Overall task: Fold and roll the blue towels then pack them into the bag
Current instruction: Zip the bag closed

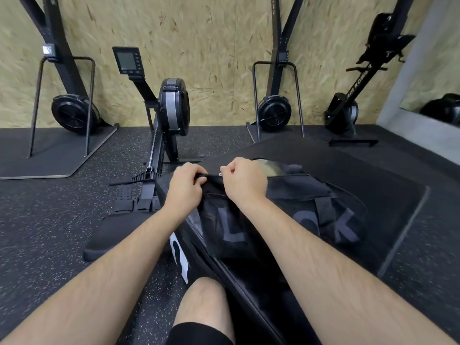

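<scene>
- Gym machines stand far past the hands, along a wood-chip wall (pixel 211 46), and the floor (pixel 62 220) is dark and speckled.
- A rowing machine (pixel 169 108) sits past the left hand, well apart from it.
- A black bag (pixel 286 215) lies right under both hands, on top of a big black padded box (pixel 373 175).
- The left hand (pixel 185 188) is closed tight, pinching the end of the bag by the zip line.
- The right hand (pixel 245 180) is just beside it, pinching a small silver zip pull (pixel 220 174) with its fingers closed.
- I think the zip is being worked, but I cannot tell if it is going open or closed.

What could go wrong:
- The zip could get stuck if the floppy cloth bunches up under the pull.
- If the left hand lets go, the bag end may slide along with the pull and the zip won't move.
- A hard tug could drag the bag off the box edge near the left hand.

Hard to see:
- No blue towels show anywhere. They may be inside the bag or out of view.
- The wrists cover part of the bag and its big grey letters.
- Something greenish (pixel 270 168) peeks out just past the right hand; I can't tell what it is.
- The inside of the bag is hidden.
</scene>
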